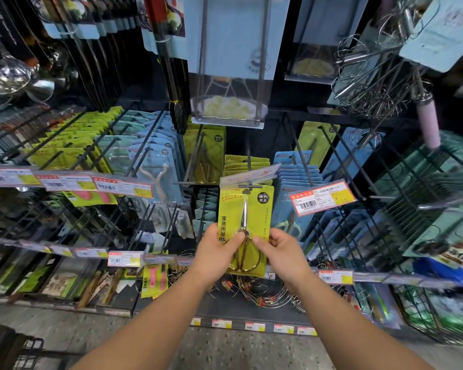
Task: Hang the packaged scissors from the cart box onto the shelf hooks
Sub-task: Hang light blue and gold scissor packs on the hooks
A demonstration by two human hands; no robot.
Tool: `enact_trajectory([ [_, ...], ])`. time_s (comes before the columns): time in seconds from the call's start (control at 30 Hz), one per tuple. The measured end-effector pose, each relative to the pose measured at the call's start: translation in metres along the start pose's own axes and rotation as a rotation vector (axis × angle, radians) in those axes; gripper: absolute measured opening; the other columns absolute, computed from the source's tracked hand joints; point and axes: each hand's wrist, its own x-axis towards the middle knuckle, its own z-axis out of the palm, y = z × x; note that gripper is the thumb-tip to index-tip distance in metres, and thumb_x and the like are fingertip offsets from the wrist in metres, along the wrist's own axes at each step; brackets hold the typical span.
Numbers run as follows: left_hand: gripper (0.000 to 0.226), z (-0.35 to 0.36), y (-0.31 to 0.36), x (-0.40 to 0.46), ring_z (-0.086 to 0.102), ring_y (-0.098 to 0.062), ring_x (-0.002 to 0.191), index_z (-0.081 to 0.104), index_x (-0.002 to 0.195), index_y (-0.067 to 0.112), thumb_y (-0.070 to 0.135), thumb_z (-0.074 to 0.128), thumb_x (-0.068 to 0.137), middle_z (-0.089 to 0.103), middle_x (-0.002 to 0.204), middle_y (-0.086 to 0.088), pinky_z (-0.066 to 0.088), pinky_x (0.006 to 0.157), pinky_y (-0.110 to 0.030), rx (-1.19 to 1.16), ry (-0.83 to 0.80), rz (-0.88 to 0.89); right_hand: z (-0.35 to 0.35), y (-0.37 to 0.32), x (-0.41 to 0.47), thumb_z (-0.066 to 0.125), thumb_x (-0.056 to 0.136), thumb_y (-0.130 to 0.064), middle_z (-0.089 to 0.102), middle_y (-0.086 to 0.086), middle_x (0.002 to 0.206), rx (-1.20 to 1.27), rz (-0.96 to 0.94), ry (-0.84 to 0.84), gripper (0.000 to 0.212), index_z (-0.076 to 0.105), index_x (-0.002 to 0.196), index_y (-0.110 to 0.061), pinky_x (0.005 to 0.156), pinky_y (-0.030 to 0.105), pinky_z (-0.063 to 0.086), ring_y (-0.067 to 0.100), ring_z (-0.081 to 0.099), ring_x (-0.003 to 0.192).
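Observation:
A yellow-green card pack of gold-handled scissors (247, 209) hangs upright in the middle of the shelf, its top hole at the tip of a black hook (249, 186). My left hand (217, 249) pinches the pack's lower left edge, thumb on the front. From the other side my right hand (280, 249) pinches the lower right edge. Behind it on the same hook sit several identical yellow-green packs (245, 162). The cart box is only hinted at by a dark cart corner (14, 348) at bottom left.
Rows of black hooks carry blue scissor packs (298, 172) to the right and green and blue packs (96, 145) to the left. A tilted price tag (322, 197) juts out at right. Whisks (369, 76) and tall packs hang above. Wire rings lie on the shelf below.

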Motion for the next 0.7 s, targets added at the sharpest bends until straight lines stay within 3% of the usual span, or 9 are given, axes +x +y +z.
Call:
enact_trajectory([
  [0.13, 0.023, 0.0, -0.001, 0.005, 0.054, -0.002, 0.085, 0.046, 0.103, 0.019, 0.034, 0.062, 0.095, 0.054, 0.093, 0.015, 0.036, 0.061, -0.012, 0.053, 0.019, -0.002, -0.001, -0.001, 0.004, 0.066, 0.093, -0.017, 0.076, 0.006, 0.093, 0.009, 0.01, 0.005, 0.006, 0.07, 0.096, -0.015, 0.086, 0.049, 0.058, 0.027, 0.072, 0.09],
  [0.27, 0.022, -0.001, 0.0, 0.015, 0.054, -0.004, 0.078, 0.049, 0.097, 0.021, 0.036, 0.064, 0.093, 0.059, 0.091, 0.006, 0.044, 0.065, -0.023, 0.201, 0.025, -0.001, 0.0, 0.002, 0.012, 0.067, 0.091, -0.024, 0.076, 0.001, 0.09, -0.055, -0.013, 0.06, 0.004, 0.069, 0.094, -0.024, 0.084, 0.048, 0.058, 0.024, 0.072, 0.087],
  [0.4, 0.029, -0.004, 0.002, 0.022, 0.062, -0.017, 0.092, 0.057, 0.106, 0.019, 0.04, 0.066, 0.089, 0.063, 0.101, 0.0, 0.054, 0.086, -0.042, 0.333, 0.032, 0.024, 0.003, -0.003, 0.019, 0.066, 0.092, -0.03, 0.073, 0.001, 0.087, -0.187, -0.044, 0.147, 0.004, 0.066, 0.092, -0.025, 0.08, 0.043, 0.058, 0.023, 0.07, 0.084],
  [0.5, 0.031, -0.004, 0.001, 0.024, 0.063, -0.015, 0.098, 0.057, 0.115, 0.021, 0.032, 0.068, 0.088, 0.065, 0.105, 0.005, 0.053, 0.092, -0.037, 0.345, 0.022, 0.037, 0.005, -0.004, 0.023, 0.062, 0.093, -0.036, 0.064, 0.0, 0.076, -0.367, -0.037, 0.176, 0.019, 0.063, 0.085, -0.018, 0.067, 0.035, 0.052, 0.02, 0.06, 0.071],
  [0.57, 0.031, -0.005, -0.001, 0.024, 0.062, -0.013, 0.102, 0.056, 0.118, 0.022, 0.025, 0.068, 0.089, 0.061, 0.104, 0.012, 0.048, 0.092, -0.027, 0.354, 0.014, 0.038, 0.005, -0.005, 0.024, 0.059, 0.095, -0.036, 0.058, -0.003, 0.074, -0.497, -0.01, 0.165, 0.025, 0.055, 0.077, -0.019, 0.059, 0.028, 0.043, 0.017, 0.054, 0.069],
  [0.63, 0.038, -0.005, -0.004, 0.022, 0.055, -0.013, 0.111, 0.051, 0.126, 0.024, 0.027, 0.066, 0.091, 0.053, 0.11, 0.011, 0.04, 0.096, -0.023, 0.424, -0.003, 0.016, 0.005, -0.003, 0.024, 0.054, 0.098, -0.036, 0.067, 0.002, 0.094, -0.595, 0.02, 0.149, 0.021, 0.06, 0.092, -0.016, 0.068, 0.025, 0.044, 0.02, 0.06, 0.085],
  [0.7, 0.055, -0.007, -0.011, 0.024, 0.049, -0.023, 0.126, 0.042, 0.141, 0.019, 0.036, 0.063, 0.092, 0.05, 0.13, -0.002, 0.038, 0.107, -0.033, 0.521, -0.018, -0.036, 0.004, -0.003, 0.023, 0.051, 0.1, -0.035, 0.066, 0.008, 0.118, -0.691, 0.074, 0.13, 0.035, 0.059, 0.124, -0.011, 0.083, 0.028, 0.046, 0.025, 0.062, 0.106],
])
